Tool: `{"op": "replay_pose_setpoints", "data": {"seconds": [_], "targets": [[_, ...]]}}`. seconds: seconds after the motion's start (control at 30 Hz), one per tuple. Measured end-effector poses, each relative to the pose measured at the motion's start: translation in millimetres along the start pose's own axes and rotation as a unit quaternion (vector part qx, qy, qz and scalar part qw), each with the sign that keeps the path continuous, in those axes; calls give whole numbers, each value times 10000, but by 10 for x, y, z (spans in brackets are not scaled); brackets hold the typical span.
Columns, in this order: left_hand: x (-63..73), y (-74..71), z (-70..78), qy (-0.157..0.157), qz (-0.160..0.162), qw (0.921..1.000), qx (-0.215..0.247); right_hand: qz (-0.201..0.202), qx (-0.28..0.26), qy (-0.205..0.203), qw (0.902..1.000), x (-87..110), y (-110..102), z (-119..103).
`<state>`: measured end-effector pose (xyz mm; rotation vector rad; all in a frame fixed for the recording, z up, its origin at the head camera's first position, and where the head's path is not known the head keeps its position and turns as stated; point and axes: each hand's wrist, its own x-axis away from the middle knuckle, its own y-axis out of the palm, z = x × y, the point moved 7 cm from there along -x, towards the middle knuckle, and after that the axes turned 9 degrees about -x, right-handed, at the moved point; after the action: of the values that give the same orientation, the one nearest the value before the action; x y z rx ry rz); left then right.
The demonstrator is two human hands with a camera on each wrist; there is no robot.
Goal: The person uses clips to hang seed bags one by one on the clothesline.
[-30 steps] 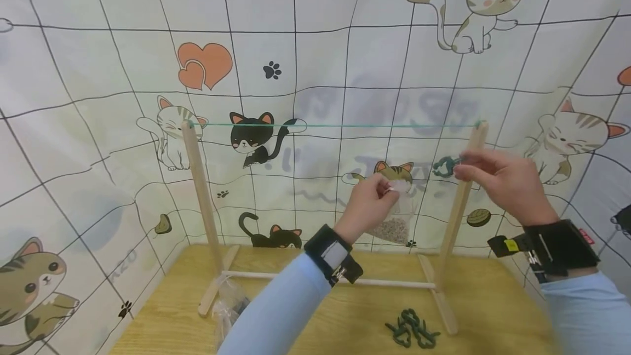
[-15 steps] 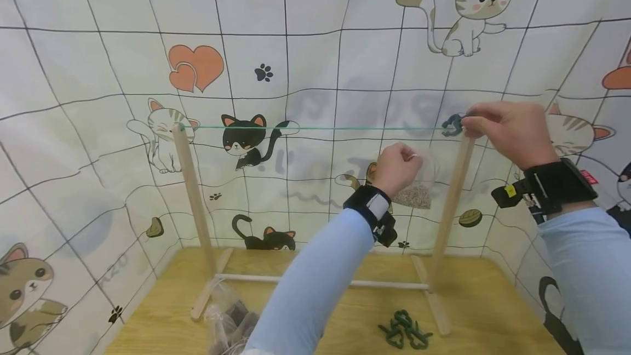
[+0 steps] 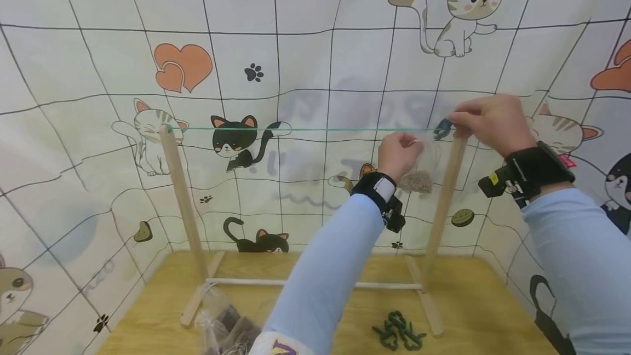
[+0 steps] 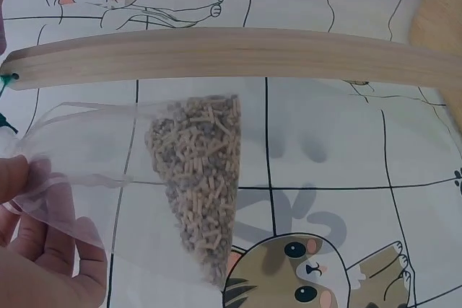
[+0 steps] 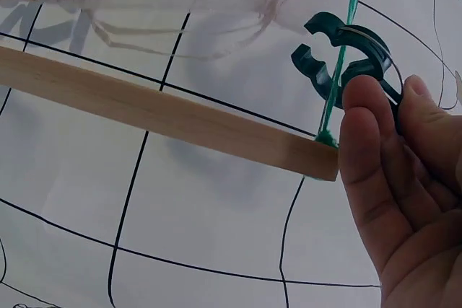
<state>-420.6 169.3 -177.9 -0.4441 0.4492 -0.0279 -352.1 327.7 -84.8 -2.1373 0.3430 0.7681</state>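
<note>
My right hand [image 3: 495, 122] pinches the handles of a dark green plastic spring clip [image 5: 372, 47] with a thin metal spring, beside the top of the right wooden post [image 3: 445, 201]. The clip's curved arms stand apart, and the green string [image 3: 305, 130] crosses between them in the right wrist view. Just below the string, my left hand [image 3: 398, 153] holds the gathered top of a sheer drawstring bag [image 4: 198, 178] between thumb and fingers. Small tan and grey pellets fill the bag's bottom corner as it hangs down.
Several green clips [image 3: 396, 319] lie in a pile on the wooden table [image 3: 473, 311]. More bags [image 3: 239, 333] sit at the lower left, partly behind my left sleeve. A left post [image 3: 182, 201] and a white crossbar [image 3: 246, 282] complete the frame before the cat-print backdrop.
My right hand has lifted the clip up to the string at the right post. My left hand has raised the pellet bag up and rightward, closer to the clip.
</note>
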Motion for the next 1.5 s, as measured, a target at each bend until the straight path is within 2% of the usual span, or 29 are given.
{"op": "replay_pose_setpoints", "data": {"seconds": [0.17,0.3,0.47,0.67,0.8,0.9,1.07,1.17,1.3,1.5], "targets": [[-22,33,1,-227,-36,9985,490,-183,123,34,9998,-26,63,-28],[-25,62,-7,-326,-84,9972,662,-351,229,62,9991,-34,116,-44],[-20,69,3,-297,-76,9959,851,-618,270,107,9977,-36,183,-59],[5,47,5,-151,-105,9947,1010,-1319,344,366,9900,-47,266,-56],[15,37,-1,-33,-204,9939,1081,-1752,379,503,9825,-49,315,-56],[15,36,-16,-11,-304,9933,1111,-1887,279,551,9801,-41,325,-62],[44,24,-37,38,-576,9963,643,-1880,-8,777,9791,2,308,-52],[129,-24,-56,122,-686,9976,52,-1895,-57,815,9785,36,323,-52],[347,-143,-129,137,-689,9961,-529,-1826,183,514,9817,95,356,-54],[804,-481,-354,242,-685,9949,-697,-1495,338,95,9881,260,399,-14]]}}
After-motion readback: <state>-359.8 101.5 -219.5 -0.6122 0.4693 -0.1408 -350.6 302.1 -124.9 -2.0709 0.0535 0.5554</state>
